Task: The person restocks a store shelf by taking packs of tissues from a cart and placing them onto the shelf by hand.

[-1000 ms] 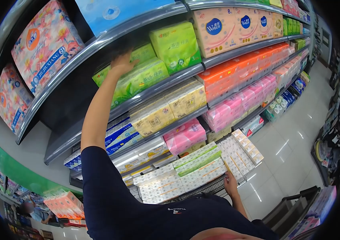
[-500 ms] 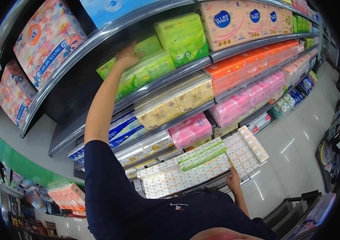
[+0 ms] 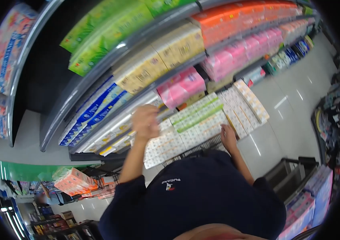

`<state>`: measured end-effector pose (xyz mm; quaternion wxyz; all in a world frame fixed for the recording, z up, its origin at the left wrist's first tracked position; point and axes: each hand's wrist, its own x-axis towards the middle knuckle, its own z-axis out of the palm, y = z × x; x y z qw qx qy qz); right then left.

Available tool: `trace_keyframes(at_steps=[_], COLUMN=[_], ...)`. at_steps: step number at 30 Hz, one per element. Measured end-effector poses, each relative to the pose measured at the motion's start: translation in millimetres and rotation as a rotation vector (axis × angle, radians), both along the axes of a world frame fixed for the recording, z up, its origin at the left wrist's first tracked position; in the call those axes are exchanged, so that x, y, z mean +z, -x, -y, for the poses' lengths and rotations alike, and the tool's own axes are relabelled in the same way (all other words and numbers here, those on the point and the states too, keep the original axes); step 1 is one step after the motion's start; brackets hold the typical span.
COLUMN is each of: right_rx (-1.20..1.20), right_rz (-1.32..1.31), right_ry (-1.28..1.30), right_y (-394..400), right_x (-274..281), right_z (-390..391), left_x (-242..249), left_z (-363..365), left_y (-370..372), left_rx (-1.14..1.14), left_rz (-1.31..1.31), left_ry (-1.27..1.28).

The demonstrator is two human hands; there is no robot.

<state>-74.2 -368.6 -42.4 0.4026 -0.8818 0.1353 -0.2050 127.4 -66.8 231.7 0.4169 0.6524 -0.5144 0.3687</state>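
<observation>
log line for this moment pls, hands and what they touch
left hand: lowered from shelf, blurred, above white tissue packs | right hand: resting on the packs' right edge | grip: unclear

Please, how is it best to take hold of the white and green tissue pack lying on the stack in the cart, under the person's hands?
Probably by its two long edges, coming from above. The white and green tissue pack lies flat on the stack in the cart, its broad top free, neighbours tight beside it. The left hand hovers over the stack; the right hand rests at its near edge.
</observation>
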Motion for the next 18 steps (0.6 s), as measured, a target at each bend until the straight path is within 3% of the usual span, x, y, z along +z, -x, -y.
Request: trace_keyframes(at_steps=[2,5,7,11,14,18], right_rx=[0.025,0.059,0.075,0.131,0.161,0.174], right_rz=[-0.016,-0.032,-0.015,0.013,0.006,-0.047], right_ry=[-0.034,-0.145,-0.125,-0.091,-0.108,-0.125], right_y=[-8.8,-21.2,-29.3,-36.9,-38.6,-32.4], right_x=[24.4,42.0,47.0,43.7,44.2,41.1], right_z=[-4.0,-8.5,-11.5,-21.6,-31.9,-36.1], left_x=[-84.6,-163.0,-186.8,-228.7,-257.7,-274.8], left_z=[15.2,18.0,18.9,13.4,12.8,5.8], left_y=[30.6,56.0,66.8,65.1,69.0,77.5], left_rx=[0.227,0.28,0.287,0.395,0.437,0.367], left_rz=[-0.217,-0.355,-0.571,-0.555,-0.458,-0.514], left_ry=[-0.324,-0.541,-0.566,-0.825,-0.747,-0.697])
